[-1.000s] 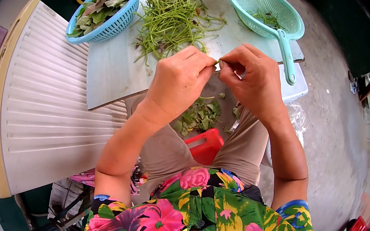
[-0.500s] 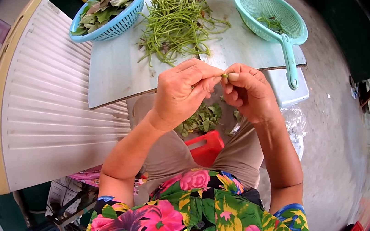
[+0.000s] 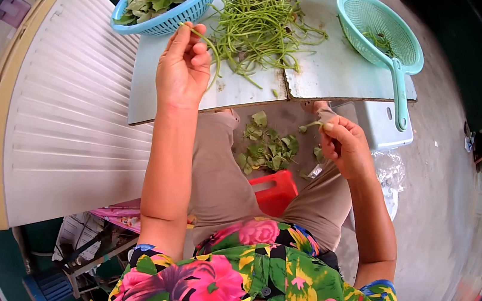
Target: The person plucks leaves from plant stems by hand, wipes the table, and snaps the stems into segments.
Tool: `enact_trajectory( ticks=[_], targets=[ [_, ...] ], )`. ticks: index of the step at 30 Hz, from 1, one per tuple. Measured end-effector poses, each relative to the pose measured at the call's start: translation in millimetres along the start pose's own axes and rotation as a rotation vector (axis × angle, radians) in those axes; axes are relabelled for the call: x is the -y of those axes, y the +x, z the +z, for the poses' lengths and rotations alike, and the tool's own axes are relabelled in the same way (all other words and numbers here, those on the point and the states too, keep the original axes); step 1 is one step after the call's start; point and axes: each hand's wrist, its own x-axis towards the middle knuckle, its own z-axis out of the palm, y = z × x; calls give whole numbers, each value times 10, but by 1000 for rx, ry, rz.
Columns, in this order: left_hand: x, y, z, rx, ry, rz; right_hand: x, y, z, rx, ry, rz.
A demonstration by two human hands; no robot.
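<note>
My left hand (image 3: 183,71) is raised over the table's left part, thumb and fingertips pinching a long green stem (image 3: 213,46) that curves down to the right. My right hand (image 3: 347,145) hangs lower, in front of the table edge, its thumb and forefinger closed on a short stem piece (image 3: 311,125). Beyond my hands lies a tangled pile of green stems (image 3: 262,30) on the table. The blue basket (image 3: 170,20) of leaves stands near my left hand. A teal long-handled colander (image 3: 411,42) with some green stems inside sits at the right.
The grey table (image 3: 345,82) has a seam and a front edge above my knees. Loose leaves (image 3: 268,148) lie on the floor by a red plastic object (image 3: 276,194). A ribbed white panel (image 3: 83,113) stands left; a pale plastic box (image 3: 379,128) is under the table's right corner.
My hands, together at a stem before, have moved apart: the left up and left with the long stem, the right down and right with the short piece. The view has shifted slightly.
</note>
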Motion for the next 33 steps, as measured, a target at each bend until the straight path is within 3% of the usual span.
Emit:
enact_trajectory(
  ticks=[3, 6, 7, 9, 13, 15, 16, 19, 24, 26, 27, 29, 30, 32, 33],
  targets=[
    [-66, 97, -141, -65, -10, 20, -189, 39, -128, -54, -43, 23],
    [50, 29, -94, -53, 41, -24, -227, 92, -136, 31, -624, 14],
    [142, -30, -28, -8, 99, -46, -226, 129, -114, 22, -624, 15],
    [304, -143, 88, 15, 173, -54, -241, 198, -63, -46, -1161, -730],
    [557, -387, 269, 197, 229, -169, 78, 141, 306, -69, -853, -608],
    [656, -484, 305, 242, 181, -241, 183, 94, 414, 103, -471, -251],
    [688, -505, 298, 271, 159, -271, 171, 93, 411, 147, -396, -209],
    [716, -507, 271, 309, 129, -332, 238, 52, 390, 270, -303, -107],
    [700, -421, 303, 331, 144, -365, 489, -34, 437, 221, -366, -128],
    [644, -262, 267, 266, 229, -208, 777, -112, 393, 54, -521, -385],
    [649, -143, 190, 204, 553, -35, 962, -138, 307, -59, -581, -575],
    [648, 55, 72, 283, 1197, 188, 1398, 9, -12, -311, -854, -1062],
    [701, 132, 44, 282, 1196, 184, 1622, 131, -270, -430, -1037, -1063],
    [834, 231, 15, 635, 1645, 627, 1955, 469, -793, -549, -1327, -951],
    [900, 235, 38, 633, 1641, 629, 2049, 620, -1004, -545, -1429, -843]
  ],
)
